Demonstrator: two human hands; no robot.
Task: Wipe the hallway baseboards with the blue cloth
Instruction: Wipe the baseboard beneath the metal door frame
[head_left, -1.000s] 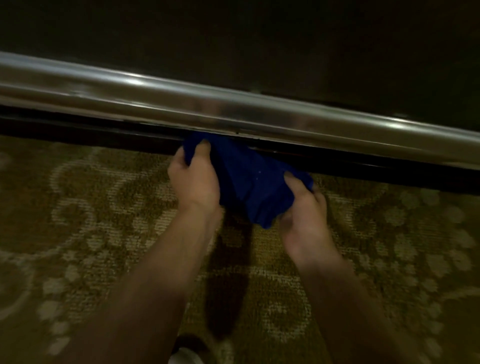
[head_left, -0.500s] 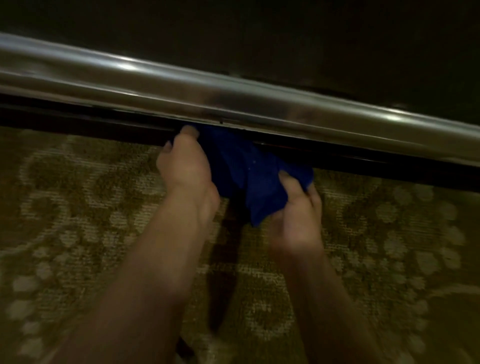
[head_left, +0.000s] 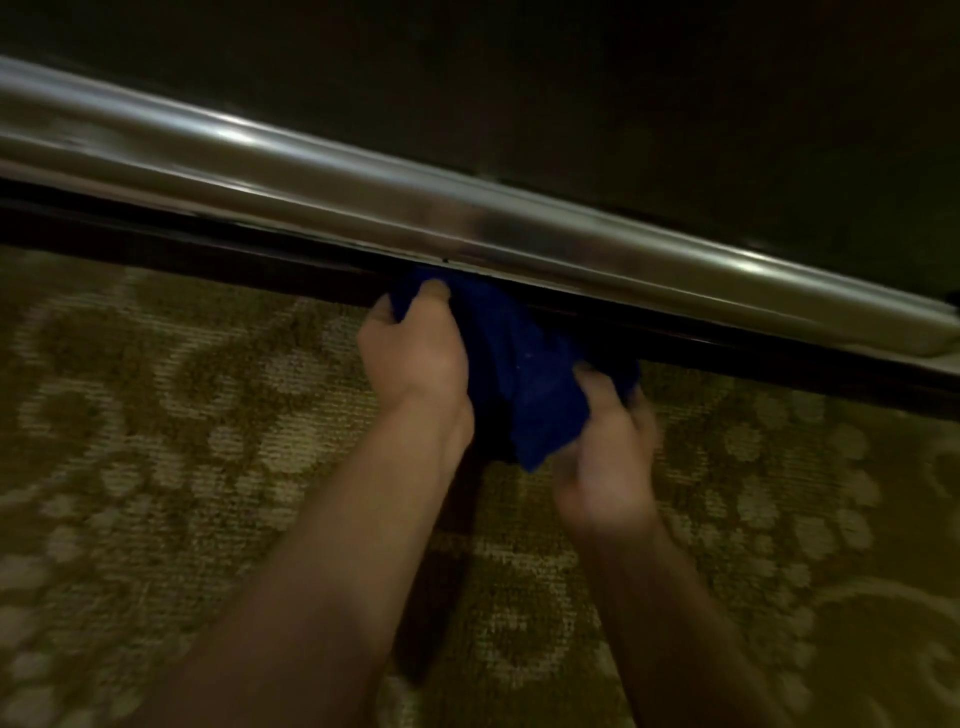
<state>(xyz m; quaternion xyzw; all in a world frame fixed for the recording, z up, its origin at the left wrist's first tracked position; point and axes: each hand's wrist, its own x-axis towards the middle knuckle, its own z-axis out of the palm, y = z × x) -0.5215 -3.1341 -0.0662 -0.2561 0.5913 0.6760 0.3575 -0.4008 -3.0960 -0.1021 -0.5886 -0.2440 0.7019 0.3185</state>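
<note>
A bunched blue cloth (head_left: 519, 374) lies against the dark baseboard (head_left: 208, 249) just under a shiny metal rail (head_left: 363, 192). My left hand (head_left: 415, 348) grips the cloth's upper left end, fingers curled over it at the baseboard. My right hand (head_left: 608, 447) holds the cloth's lower right part, thumb on top, slightly blurred. The cloth's top edge is tucked beneath the rail, and its lower tip hangs above the carpet between my hands.
A patterned olive and beige carpet (head_left: 208, 441) covers the floor up to the baseboard. Above the rail rises a dark wall (head_left: 571, 78). The rail and baseboard run diagonally from upper left to lower right.
Both hands and the cloth stay on the same spot of the baseboard. The view has tilted, so the rail now slopes more steeply. My right hand is blurred with motion.
</note>
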